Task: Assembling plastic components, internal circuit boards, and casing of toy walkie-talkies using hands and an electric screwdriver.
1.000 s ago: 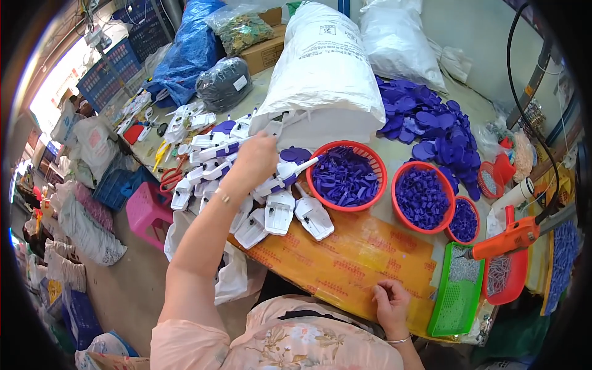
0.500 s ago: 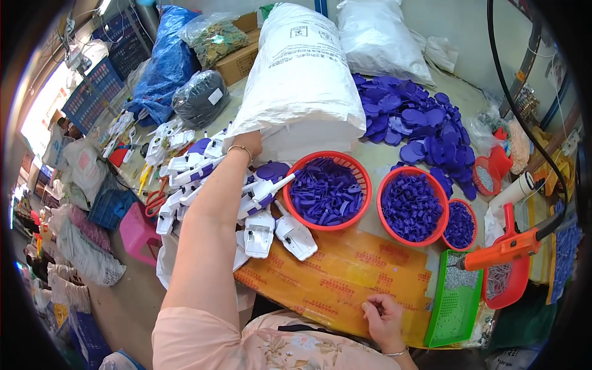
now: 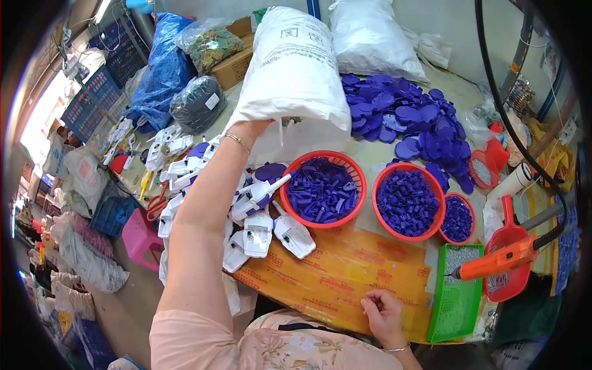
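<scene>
A large white woven sack (image 3: 290, 68) lies with its mouth toward me. My left hand (image 3: 248, 131) reaches under the lip at its left corner; the fingers are partly hidden there, so their grip does not show. Some small greenish pieces show inside the raised mouth. Below my left forearm lie several white plastic housings (image 3: 258, 234) with handles and purple parts. My right hand (image 3: 385, 317) rests near the front edge, its fingers curled closed over the yellow-orange taped mat (image 3: 333, 271), with nothing visible in them.
Red baskets (image 3: 362, 191) of small purple parts stand mid-table, beside a heap of purple oval plates (image 3: 410, 114). At right are a green tray (image 3: 453, 314) of small metal bits, an orange power screwdriver (image 3: 502, 259) on a black cable, and a red scoop (image 3: 510, 231). Red scissors (image 3: 157, 203) lie left.
My left hand has risen along with the lip of the sack, whose mouth now gapes wider and shows some contents. My right hand has stayed put. The view has shifted slightly.
</scene>
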Tool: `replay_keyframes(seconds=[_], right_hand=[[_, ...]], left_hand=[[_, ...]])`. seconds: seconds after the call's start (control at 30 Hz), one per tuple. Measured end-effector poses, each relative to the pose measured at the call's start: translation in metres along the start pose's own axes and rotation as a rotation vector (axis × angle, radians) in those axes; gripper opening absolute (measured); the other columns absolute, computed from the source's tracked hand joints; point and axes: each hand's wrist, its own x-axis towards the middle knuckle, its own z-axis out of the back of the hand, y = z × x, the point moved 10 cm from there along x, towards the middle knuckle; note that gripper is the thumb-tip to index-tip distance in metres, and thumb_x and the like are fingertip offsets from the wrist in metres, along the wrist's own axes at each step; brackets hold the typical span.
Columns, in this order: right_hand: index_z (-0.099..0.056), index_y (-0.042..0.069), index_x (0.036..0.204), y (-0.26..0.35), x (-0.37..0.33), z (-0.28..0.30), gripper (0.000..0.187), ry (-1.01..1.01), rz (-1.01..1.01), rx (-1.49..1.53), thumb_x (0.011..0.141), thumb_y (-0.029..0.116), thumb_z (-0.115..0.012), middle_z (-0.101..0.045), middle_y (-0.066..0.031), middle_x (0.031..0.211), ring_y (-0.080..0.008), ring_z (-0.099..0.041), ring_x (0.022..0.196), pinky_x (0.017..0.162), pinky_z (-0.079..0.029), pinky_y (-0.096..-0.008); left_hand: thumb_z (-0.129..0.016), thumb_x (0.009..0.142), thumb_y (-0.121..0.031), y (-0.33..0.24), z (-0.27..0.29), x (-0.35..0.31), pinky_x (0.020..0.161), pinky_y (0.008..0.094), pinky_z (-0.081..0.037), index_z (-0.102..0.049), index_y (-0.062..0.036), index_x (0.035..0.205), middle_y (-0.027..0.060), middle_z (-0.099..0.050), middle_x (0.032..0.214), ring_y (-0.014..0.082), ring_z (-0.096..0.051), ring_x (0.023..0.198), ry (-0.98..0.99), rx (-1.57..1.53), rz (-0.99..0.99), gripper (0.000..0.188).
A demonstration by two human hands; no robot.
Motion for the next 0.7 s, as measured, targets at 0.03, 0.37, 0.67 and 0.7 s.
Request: replay_keyframes(seconds=[0.03, 0.37, 0.67, 0.7], right_hand=[[-0.061, -0.004, 0.091, 0.001, -0.001, 0.001, 0.013, -0.002, 0.001, 0.0, 0.082, 0.004, -0.066, -0.058, -0.0024, 0.07, -0.006, -0.053, 0.06, 0.055, -0.045, -0.0201], [-0.06, -0.002, 0.09, 0.02, 0.002, -0.004, 0.01, 0.006, 0.147, -0.078, 0.082, 0.002, -0.065, -0.058, -0.0001, 0.072, -0.0051, -0.053, 0.061, 0.056, -0.044, -0.0195], [-0.06, 0.0, 0.088, 0.011, -0.001, -0.004, 0.008, 0.028, 0.188, -0.089, 0.082, 0.002, -0.064, -0.057, 0.001, 0.072, -0.0045, -0.052, 0.063, 0.056, -0.044, -0.0193], [-0.06, 0.001, 0.088, 0.008, -0.002, -0.004, 0.007, 0.03, 0.205, -0.093, 0.082, 0.001, -0.064, -0.057, 0.0011, 0.071, -0.0043, -0.051, 0.063, 0.056, -0.043, -0.0191]], left_hand=[[-0.054, 0.088, -0.034, -0.002, -0.008, 0.0, 0.095, 0.0512, -0.042, -0.052, -0.0087, 0.126, 0.0149, -0.055, 0.126, 0.0332, -0.053, 0.112, -0.007, -0.174, 0.068, 0.046], [-0.045, 0.092, -0.029, 0.012, -0.031, -0.102, 0.072, 0.0496, -0.054, -0.05, -0.0012, 0.107, 0.0169, -0.058, 0.093, 0.0306, -0.061, 0.082, -0.199, -0.548, 0.381, 0.032], [-0.048, 0.09, -0.03, -0.082, -0.064, -0.155, 0.081, 0.047, -0.054, -0.051, 0.0018, 0.12, 0.0202, -0.061, 0.105, 0.0327, -0.063, 0.094, -0.055, -0.681, 0.191, 0.044], [-0.048, 0.089, -0.031, -0.097, -0.077, -0.161, 0.081, 0.0467, -0.054, -0.05, 0.0022, 0.122, 0.0208, -0.061, 0.107, 0.0329, -0.063, 0.095, 0.014, -0.699, 0.159, 0.046]])
